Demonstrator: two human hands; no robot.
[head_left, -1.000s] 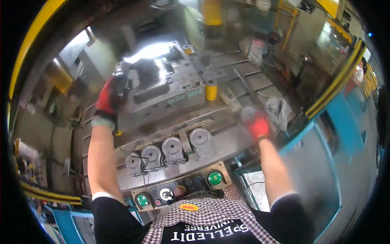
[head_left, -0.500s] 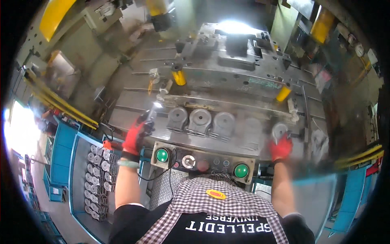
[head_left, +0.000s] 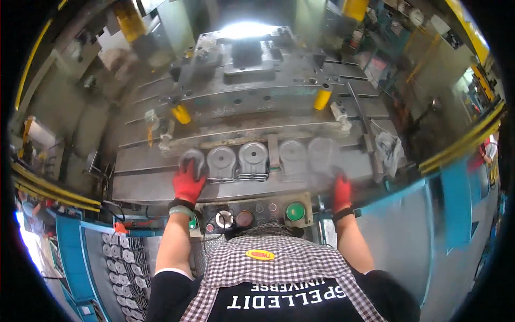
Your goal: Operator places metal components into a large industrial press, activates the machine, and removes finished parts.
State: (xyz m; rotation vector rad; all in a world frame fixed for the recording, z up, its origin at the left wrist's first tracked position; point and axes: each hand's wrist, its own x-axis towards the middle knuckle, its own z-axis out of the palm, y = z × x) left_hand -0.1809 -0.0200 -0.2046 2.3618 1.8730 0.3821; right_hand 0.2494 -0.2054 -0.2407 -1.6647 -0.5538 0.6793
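Note:
Several grey metal parts, each with a round disc and a flat foot, lie in a row along the front of the steel press bed (head_left: 150, 180). My left hand (head_left: 189, 182), in a red glove with dark fingertips, has its fingers over the leftmost metal part (head_left: 192, 156) and grips it. Beside that lie a second part (head_left: 221, 160) and a third part (head_left: 253, 157). Farther right are two blurred parts, one plain disc (head_left: 293, 154) and the rightmost disc (head_left: 323, 154). My gloved right hand (head_left: 341, 192) is just below the rightmost one, fingers stretched forward, apparently holding nothing.
A control panel with a green button (head_left: 295, 211) stands between my arms. Stacked metal parts (head_left: 124, 268) fill a blue-framed bin at left. Yellow posts (head_left: 323, 97) rise from the die behind the row. A crumpled plastic bag (head_left: 389, 153) lies at right.
The view has turned to the right. My left hand has come onto the leftmost part; the shiny thing at its fingers no longer shows. My right hand has drawn back off the rightmost part.

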